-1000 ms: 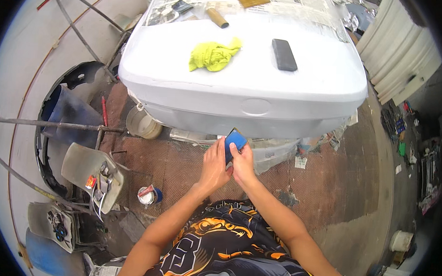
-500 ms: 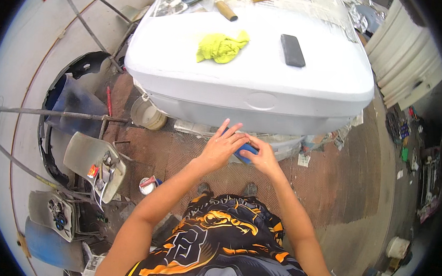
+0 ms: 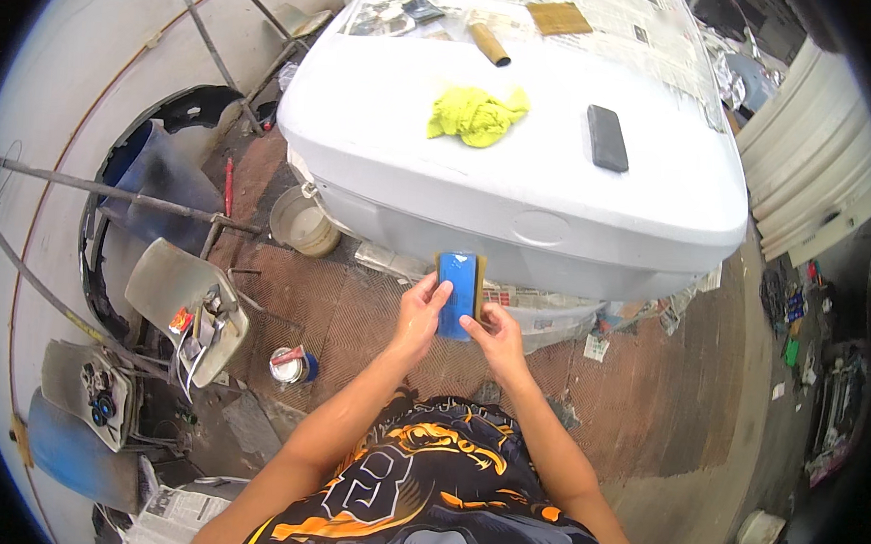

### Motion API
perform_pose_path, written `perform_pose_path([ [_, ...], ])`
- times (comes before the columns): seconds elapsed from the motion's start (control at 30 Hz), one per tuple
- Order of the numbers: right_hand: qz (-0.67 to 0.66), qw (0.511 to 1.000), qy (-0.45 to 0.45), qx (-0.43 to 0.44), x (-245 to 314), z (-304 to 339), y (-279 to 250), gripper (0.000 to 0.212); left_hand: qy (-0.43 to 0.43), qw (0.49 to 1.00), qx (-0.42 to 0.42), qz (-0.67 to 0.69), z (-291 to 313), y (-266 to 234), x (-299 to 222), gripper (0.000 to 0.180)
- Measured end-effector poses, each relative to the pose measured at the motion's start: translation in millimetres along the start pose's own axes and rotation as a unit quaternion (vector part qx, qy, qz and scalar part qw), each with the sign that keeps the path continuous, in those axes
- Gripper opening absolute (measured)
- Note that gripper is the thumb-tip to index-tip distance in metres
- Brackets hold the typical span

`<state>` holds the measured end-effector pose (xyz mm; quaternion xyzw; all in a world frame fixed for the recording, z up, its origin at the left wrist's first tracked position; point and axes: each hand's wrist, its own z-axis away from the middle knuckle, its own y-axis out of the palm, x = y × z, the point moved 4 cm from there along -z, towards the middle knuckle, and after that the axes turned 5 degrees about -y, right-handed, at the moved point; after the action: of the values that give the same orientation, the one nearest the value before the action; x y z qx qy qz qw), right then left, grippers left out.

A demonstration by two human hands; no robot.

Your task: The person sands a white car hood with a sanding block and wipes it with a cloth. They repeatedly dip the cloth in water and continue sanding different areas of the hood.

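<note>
**Blue block (image 3: 457, 303) in both hands**

Left hand (image 3: 418, 315) and right hand (image 3: 499, 336) clamped on its sides, tan sheet (image 3: 480, 277) behind, by white panel's (image 3: 365, 121) near edge; contact unclear. Likely light, stiffish, face maybe slippery: grip long sides, pinching sheet too.

Black shirt (image 3: 429, 498), orange print (image 3: 446, 442), yellow piping (image 3: 256, 539)

We see two bare arms, bent at the elbows. Our left arm (image 3: 334, 429) and our right arm (image 3: 554, 446) lean in toward each other. Our left hand (image 3: 417, 317) and right hand (image 3: 499, 341) are close together but apart. Both hands have curled fingers and a thumb on top. Our left thumb (image 3: 440, 295) sits a bit higher than our right thumb (image 3: 472, 326).
</note>
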<state>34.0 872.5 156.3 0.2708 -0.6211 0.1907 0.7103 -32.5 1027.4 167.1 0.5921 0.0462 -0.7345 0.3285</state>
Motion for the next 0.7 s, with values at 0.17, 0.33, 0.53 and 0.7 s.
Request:
perform_pose_path([
  [0.17,-0.037,0.999,-0.022,0.012,32,-20,3,0.052,0.142,0.946,0.044,-0.289,10,-18,-27,0.045],
  [0.33,-0.049,0.998,0.022,0.022,8,-35,14,0.054,0.262,0.833,-0.034,-0.486,15,-2,-27,0.049],
  [0.53,-0.139,0.986,0.077,-0.046,-16,-30,43,0.043,0.327,0.695,-0.093,-0.633,41,2,-25,0.07],
  [0.7,-0.143,0.982,0.106,-0.065,-24,-29,62,0.042,0.361,0.705,-0.11,-0.601,30,-29,-12,0.081],
])
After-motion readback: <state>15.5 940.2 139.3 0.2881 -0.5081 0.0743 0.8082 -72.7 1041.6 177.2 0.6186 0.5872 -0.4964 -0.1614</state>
